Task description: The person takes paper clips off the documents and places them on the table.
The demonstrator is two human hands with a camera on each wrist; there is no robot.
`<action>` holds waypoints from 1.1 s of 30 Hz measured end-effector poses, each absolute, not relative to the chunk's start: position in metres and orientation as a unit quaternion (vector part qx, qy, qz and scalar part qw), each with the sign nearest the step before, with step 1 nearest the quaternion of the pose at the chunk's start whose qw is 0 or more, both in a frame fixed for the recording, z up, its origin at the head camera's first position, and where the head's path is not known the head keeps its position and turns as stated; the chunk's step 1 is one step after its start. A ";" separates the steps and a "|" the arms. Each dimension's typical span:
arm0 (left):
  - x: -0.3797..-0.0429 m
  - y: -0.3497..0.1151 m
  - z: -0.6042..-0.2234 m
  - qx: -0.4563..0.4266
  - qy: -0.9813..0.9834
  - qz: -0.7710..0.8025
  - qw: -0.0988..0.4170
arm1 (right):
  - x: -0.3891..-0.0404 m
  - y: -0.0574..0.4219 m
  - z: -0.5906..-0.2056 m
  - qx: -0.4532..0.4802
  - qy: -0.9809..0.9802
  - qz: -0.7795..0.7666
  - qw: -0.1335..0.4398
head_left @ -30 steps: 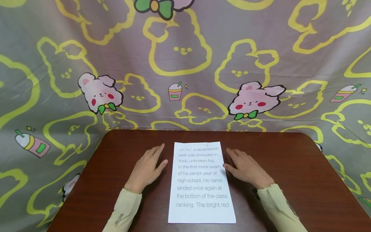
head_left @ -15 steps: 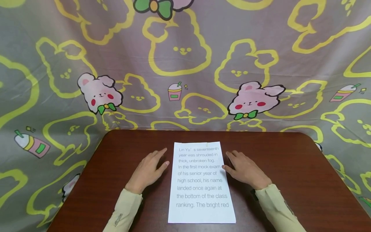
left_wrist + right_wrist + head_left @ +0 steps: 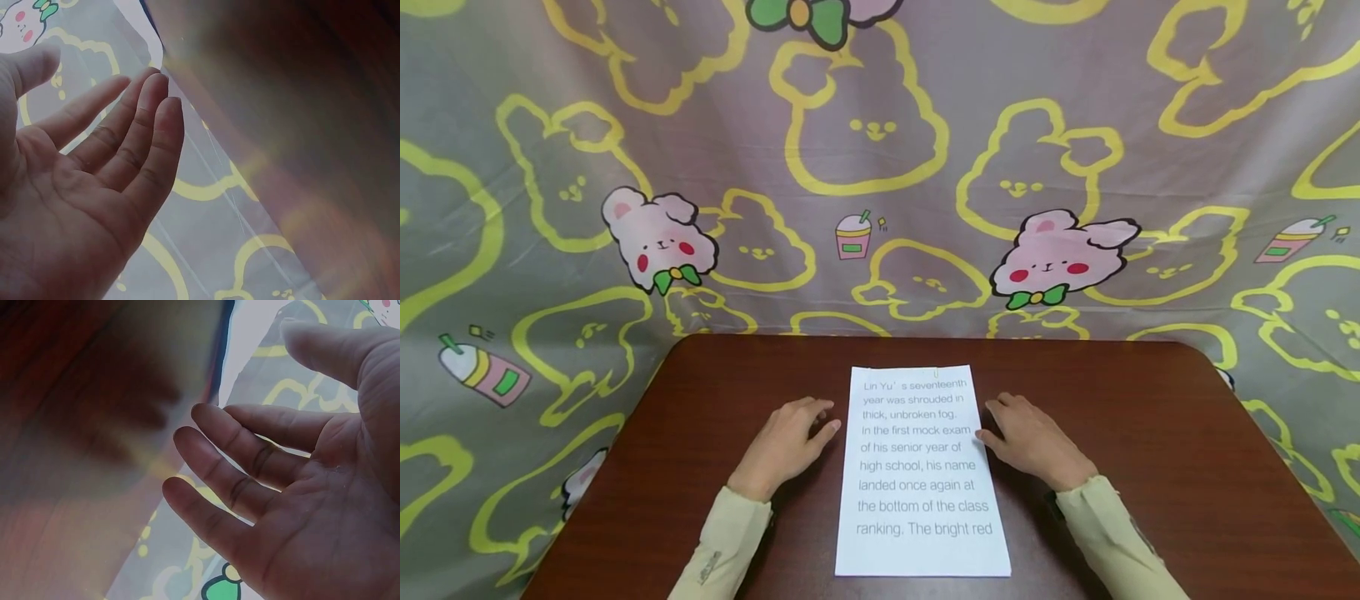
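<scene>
A stack of white paper [image 3: 921, 554] printed with large grey text lies flat on the brown table, a small yellowish paper clip [image 3: 936, 372] at its top edge. To the left of the stack is my left hand [image 3: 784, 442], its fingertips a short way from the paper's edge. My right hand [image 3: 1036, 442] is on the other side, thumb tip right at the paper's right edge. In the left wrist view the left hand [image 3: 106, 169] has relaxed, slightly bent fingers and holds nothing. The right wrist view shows the right hand [image 3: 275, 475] with loosely extended fingers and a bare palm.
The dark brown table [image 3: 1210, 500] has rounded far corners. Behind it hangs a grey curtain [image 3: 880, 167] with yellow outlined bears and pink rabbits, close along the table's far edge. Light-coloured sleeves [image 3: 730, 533] cover both forearms.
My left hand has moved slightly toward the paper and nearer to me, its fingers bending a little more. My right hand has drawn slightly nearer to me. The paper has stayed put.
</scene>
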State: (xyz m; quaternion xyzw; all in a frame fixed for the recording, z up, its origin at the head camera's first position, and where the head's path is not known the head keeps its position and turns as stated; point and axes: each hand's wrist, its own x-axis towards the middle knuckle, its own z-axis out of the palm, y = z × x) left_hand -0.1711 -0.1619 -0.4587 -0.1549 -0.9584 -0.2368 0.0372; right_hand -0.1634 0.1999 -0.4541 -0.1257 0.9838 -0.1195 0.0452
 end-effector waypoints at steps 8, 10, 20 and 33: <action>-0.171 -0.157 -0.462 -0.149 -0.964 -0.220 0.031 | -0.165 0.197 -0.456 -0.126 0.983 -0.124 0.044; -0.170 -0.156 -0.462 -0.150 -0.964 -0.217 0.029 | -0.165 0.197 -0.457 -0.128 0.983 -0.127 0.046; -0.169 -0.149 -0.466 -0.163 -0.962 -0.219 0.009 | -0.165 0.192 -0.461 -0.126 0.983 -0.126 0.034; -0.166 -0.146 -0.468 -0.174 -0.965 -0.196 0.000 | -0.166 0.186 -0.466 -0.130 0.984 -0.124 -0.005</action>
